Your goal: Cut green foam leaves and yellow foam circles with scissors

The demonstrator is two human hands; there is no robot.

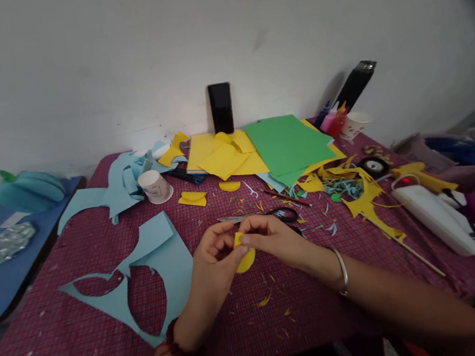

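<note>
A small yellow paper piece (246, 262) with a rounded lower end is pinched between my two hands, above the middle of the table's near half. My left hand (215, 259) grips its left side between thumb and fingers. From the right, my right hand (272, 240) pinches its upper part, which looks folded or rolled. Just behind the hands lie scissors (285, 214) with black handles, their blades partly hidden. Two small yellow paper pieces, a folded one (193, 199) and a half-round one (230, 186), rest farther back.
Cut light-blue paper (173, 268) lies at left, near a paper cup (154, 186). Green sheets (288, 145) and yellow sheets (229, 161) lie at the back, before a phone (222, 109). At right are paper scraps (364, 190), a yellow glue gun (423, 175) and a white power strip (442, 218).
</note>
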